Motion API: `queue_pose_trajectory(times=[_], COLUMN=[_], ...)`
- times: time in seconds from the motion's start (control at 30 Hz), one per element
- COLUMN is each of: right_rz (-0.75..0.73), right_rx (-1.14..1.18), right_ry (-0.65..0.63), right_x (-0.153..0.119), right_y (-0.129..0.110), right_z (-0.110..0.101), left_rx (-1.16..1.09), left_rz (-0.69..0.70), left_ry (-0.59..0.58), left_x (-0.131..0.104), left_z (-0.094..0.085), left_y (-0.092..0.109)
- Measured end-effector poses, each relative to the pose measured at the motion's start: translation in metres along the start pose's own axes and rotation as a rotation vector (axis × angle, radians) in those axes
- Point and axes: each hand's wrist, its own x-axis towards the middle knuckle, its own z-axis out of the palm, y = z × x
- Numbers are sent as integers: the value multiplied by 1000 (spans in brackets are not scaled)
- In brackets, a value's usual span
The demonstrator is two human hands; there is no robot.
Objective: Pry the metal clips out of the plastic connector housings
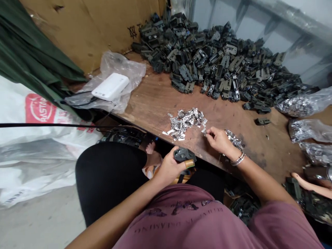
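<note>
Left hand [169, 166] grasps 1 dark-grey moulded housing [183, 154] beside the brown wooden table [147, 97]; right hand [219, 140] apparently pinches 1 small silvery metal piece [203, 130] over it. Judged step: pickup; next move calls for a secure pinch.

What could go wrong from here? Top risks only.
1. The left hand holds a dark part in front of the table, not over it; if the grip slips, it could fall to the lap or floor.
2. The smaller pile of shiny pieces lies right by the right hand and wrist; a careless sweep might scatter it.
3. The heap of dark parts is loosely stacked; some may slide down.
</note>
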Motion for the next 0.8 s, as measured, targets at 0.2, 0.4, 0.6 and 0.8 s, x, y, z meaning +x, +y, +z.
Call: queue_pose_trajectory(times=[0.2, 0.4, 0.6, 0.8], right_rz=[-81, -242, -292, -427], right_rx=[249, 241, 202, 166], right_ry=[-32, -73, -132, -29], right_x=[-40, -51, -62, -75], right_y=[-37, -54, -50, -52], right_z=[6, 7, -3, 13], left_rx=[213, 435, 342, 304], left_rz=[128, 258, 215, 174], left_ry=[35, -39, -91, -117], left_x=[1, -7, -13, -15], left_z=[-1, -11, -14, -15], left_y=[-6, -7, -7, -9])
